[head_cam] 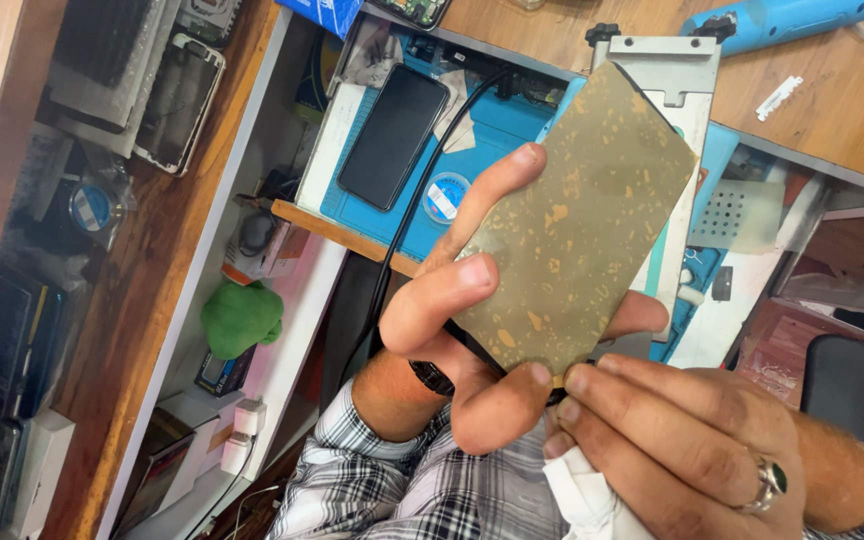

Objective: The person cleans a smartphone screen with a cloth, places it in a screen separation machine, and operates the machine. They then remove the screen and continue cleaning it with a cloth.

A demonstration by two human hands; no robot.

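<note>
Left hand (462, 330) cradles speckled olive panel (577, 220), fingers wrapped | right hand (672, 440) pinches its corner, white cloth (582, 495) tucked | cluttered wooden workbench (842, 100), blue mat (497, 130)

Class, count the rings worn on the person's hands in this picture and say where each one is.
1: a ring with a dark green stone on a finger of the right hand. None shows on the left hand, though some of its fingers are partly hidden.

I hold a flat rectangular phone-screen panel (577, 225), dull olive-brown and flecked with orange-tan patches, tilted diagonally with its upper end toward the bench. It rests between my fingers above my lap, its lower corner pinched, surface facing me.
</note>
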